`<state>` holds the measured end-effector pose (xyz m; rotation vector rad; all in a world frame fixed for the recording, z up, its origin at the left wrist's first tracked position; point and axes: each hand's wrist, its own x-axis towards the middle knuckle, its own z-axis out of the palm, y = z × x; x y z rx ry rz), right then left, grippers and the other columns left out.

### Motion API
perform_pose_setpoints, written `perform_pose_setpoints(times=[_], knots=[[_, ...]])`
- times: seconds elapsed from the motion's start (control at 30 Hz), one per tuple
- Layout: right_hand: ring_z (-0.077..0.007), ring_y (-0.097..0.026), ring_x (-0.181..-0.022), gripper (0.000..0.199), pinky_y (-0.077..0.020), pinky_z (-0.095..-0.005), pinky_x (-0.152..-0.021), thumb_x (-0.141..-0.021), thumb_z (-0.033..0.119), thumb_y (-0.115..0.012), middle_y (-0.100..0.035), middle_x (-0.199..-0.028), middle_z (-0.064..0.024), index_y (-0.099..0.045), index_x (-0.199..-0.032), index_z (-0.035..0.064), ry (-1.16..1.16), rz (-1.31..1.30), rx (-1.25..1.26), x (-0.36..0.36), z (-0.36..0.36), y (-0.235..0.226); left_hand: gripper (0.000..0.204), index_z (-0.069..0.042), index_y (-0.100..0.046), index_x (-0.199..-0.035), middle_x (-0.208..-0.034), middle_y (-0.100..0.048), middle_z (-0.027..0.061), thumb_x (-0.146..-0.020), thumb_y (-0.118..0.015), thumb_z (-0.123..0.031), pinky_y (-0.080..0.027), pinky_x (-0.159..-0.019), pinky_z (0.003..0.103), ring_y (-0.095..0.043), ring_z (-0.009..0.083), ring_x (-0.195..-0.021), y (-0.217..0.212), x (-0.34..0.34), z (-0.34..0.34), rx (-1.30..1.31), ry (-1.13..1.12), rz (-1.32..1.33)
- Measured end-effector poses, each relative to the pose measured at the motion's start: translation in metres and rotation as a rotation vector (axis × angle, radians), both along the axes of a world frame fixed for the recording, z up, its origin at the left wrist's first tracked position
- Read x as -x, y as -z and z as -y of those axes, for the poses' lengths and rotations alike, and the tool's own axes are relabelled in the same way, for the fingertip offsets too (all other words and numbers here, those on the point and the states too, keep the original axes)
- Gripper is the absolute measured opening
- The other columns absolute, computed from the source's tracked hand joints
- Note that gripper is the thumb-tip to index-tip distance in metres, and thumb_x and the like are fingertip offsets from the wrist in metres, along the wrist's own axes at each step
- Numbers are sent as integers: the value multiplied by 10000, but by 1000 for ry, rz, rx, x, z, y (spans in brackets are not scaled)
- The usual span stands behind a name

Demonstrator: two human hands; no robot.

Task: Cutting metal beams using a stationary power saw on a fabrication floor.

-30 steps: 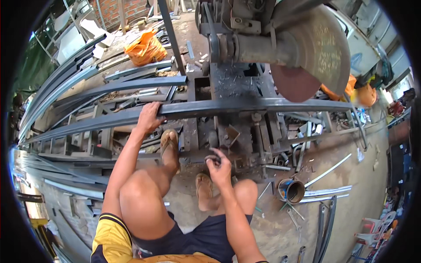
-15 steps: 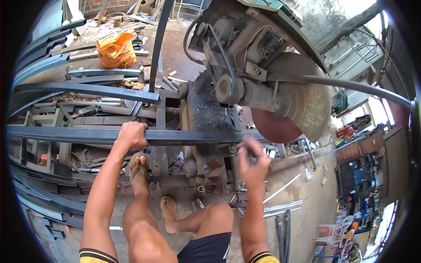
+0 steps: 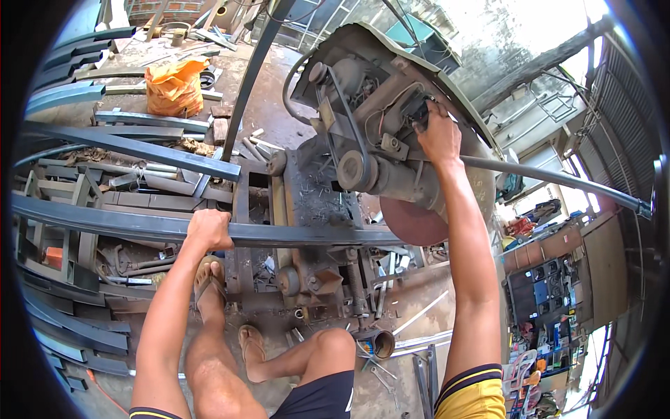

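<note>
My left hand [image 3: 208, 229] grips a long dark steel bar [image 3: 105, 222] that lies across the bed of a chop saw [image 3: 307, 209]. My right hand [image 3: 438, 133] reaches up and rests on the black switch box on top of the saw's motor housing [image 3: 377, 119]. The reddish cutting disc [image 3: 413, 222] hangs just above the bar's right end. A long grey handle bar [image 3: 558, 183] runs from the saw toward the right. My bare legs and sandalled feet [image 3: 209, 276] are below the bar, in front of the saw's base.
Several steel bars and frames [image 3: 84, 153] lie stacked to the left. An orange plastic bag [image 3: 174, 87] sits at the back. A small round tin [image 3: 380, 343] and scrap rods lie on the ground to the right. Shelves of boxes [image 3: 551, 300] stand at far right.
My right hand has risen from the clamp area near the bar up to the switch box on the saw's motor. My left hand has kept its grip on the bar.
</note>
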<state>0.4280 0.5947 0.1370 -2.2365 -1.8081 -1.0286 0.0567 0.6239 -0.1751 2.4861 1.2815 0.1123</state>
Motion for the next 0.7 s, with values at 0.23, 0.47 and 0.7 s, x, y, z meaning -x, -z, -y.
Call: perform_pose_setpoints(times=[0.23,0.47,0.7], knots=[[-405,-639,-1037,383,-526,-468,-898,-856,145,-677,-642,-1198,-212,-626,-1217,28,-56,238,193,-18,-8,-30,490,-52,-719,-886,-863,-721,199,-508,-836,-342,-554,-773,428,-707,351,-861,6,2,-1,11,-1,9],[-412,-640,-1017,306,-524,-462,-901,-878,107,-634,-652,-1162,-231,-664,-1170,19,-154,199,202,-32,-10,-38,517,-51,-727,-921,-864,-722,195,-517,-838,-352,-552,-781,422,-706,347,-873,2,0,-2,18,-6,7],[-422,-623,-1049,352,-518,-470,-901,-874,144,-672,-631,-1220,-228,-654,-1205,27,-262,134,85,-23,0,-27,531,-52,-732,-946,-873,-723,198,-526,-837,-361,-551,-785,421,-705,345,-880,-1,-1,-1,16,0,-21]])
